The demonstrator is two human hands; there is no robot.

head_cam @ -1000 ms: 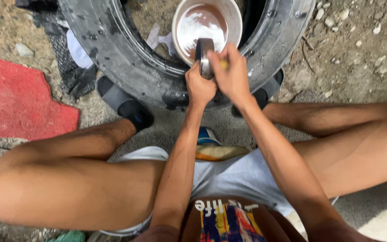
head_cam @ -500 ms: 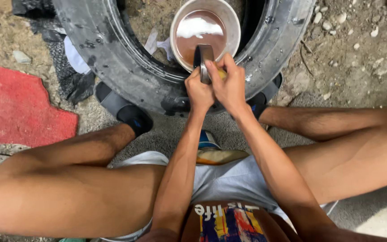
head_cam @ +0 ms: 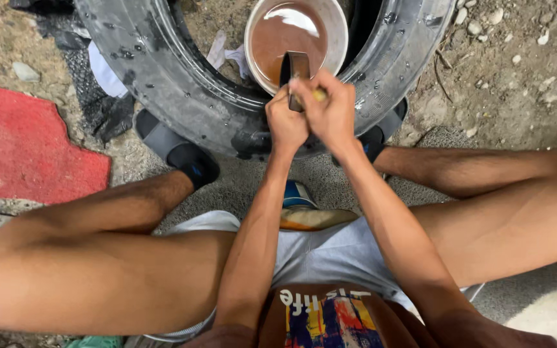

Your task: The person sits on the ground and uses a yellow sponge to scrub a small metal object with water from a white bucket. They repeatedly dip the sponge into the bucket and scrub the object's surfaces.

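Both hands, left hand [head_cam: 286, 122] and right hand [head_cam: 330, 113], are closed around a dark flat tool [head_cam: 296, 67] at the tyre [head_cam: 182, 96]. The tool looks stiff and wet, probably slippery, so the handle end is the safest place to hold.

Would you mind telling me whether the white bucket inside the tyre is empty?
No, the white bucket inside the tyre holds brown liquid, just beyond both hands, left and right, gripping a tool.
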